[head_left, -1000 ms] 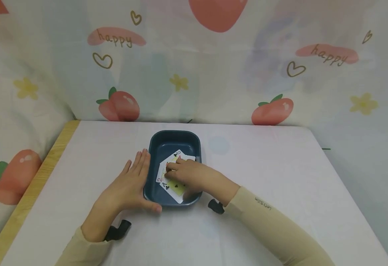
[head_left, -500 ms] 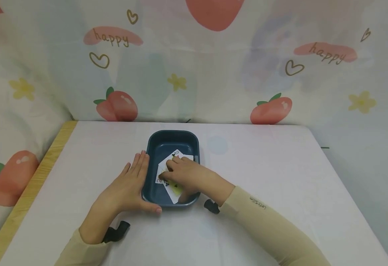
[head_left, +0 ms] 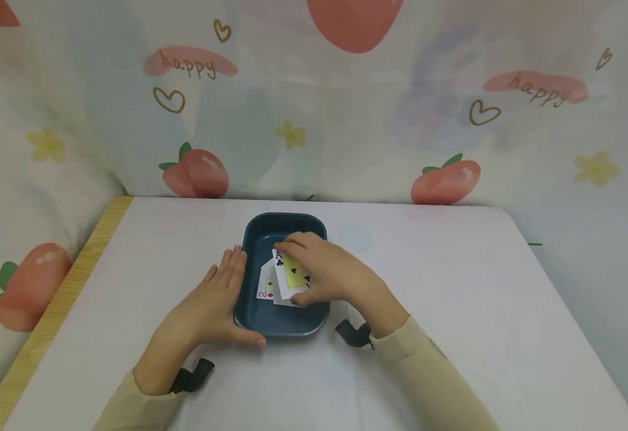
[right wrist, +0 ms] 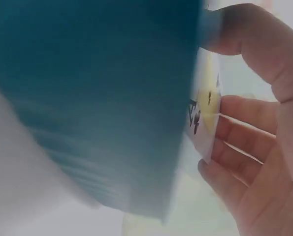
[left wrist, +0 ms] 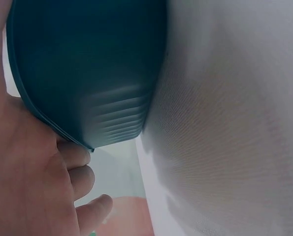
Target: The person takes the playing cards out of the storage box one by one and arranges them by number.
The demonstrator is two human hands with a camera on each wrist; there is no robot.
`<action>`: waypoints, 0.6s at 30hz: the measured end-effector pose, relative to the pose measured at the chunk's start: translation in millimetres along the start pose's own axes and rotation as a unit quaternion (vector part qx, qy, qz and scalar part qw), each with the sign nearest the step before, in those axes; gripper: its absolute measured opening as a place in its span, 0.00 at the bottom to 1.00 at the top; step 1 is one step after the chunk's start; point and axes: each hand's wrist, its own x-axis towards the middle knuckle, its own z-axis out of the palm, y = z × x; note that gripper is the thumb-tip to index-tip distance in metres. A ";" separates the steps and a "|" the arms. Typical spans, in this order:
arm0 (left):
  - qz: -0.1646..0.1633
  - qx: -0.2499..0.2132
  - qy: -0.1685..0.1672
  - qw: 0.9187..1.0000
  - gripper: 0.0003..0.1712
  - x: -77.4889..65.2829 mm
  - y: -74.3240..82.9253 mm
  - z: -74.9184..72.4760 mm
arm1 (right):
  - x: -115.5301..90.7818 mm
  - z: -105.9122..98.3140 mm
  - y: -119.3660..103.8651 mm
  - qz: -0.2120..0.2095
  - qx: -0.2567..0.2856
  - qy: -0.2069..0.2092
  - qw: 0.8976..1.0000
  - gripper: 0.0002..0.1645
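Observation:
A dark blue tray [head_left: 285, 325] with rounded corners stands on the table. My left hand [head_left: 206, 308] rests along its left side, fingers straight and thumb out near the front corner. In the left wrist view, fingers touch the tray's wall [left wrist: 87, 64] at the rim. Over the tray, my right hand [head_left: 337, 269] pinches an ace of clubs playing card [head_left: 293, 274] between thumb and fingers, tilted above the others. The right wrist view shows the card [right wrist: 209, 96] behind the tray's wall. Under it lie a two of diamonds [head_left: 265, 288] and other cards, partly hidden.
A white cloth [head_left: 443, 287] covers the table, with a strip of wooden edge [head_left: 76, 257] bare at the left. Behind it hangs a printed curtain [head_left: 346, 131]. A black wrist-camera mount sits under each wrist.
My right hand has gone from reaching down among the cards to pinching the ace of clubs, which is now lifted and turned more upright. The left hand has stayed against the tray.

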 end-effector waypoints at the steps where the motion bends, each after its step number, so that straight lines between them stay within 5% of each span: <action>1: 0.000 0.000 0.000 1.000 0.91 0.5 0.2 0.4 | -1.9 -3.2 2.6 0.006 0.007 0.013 1.000 0.55; 18: -0.017 -0.006 0.004 1.000 0.92 1.8 1.2 2.0 | -35.0 -28.1 36.8 0.115 0.017 0.099 0.988 0.55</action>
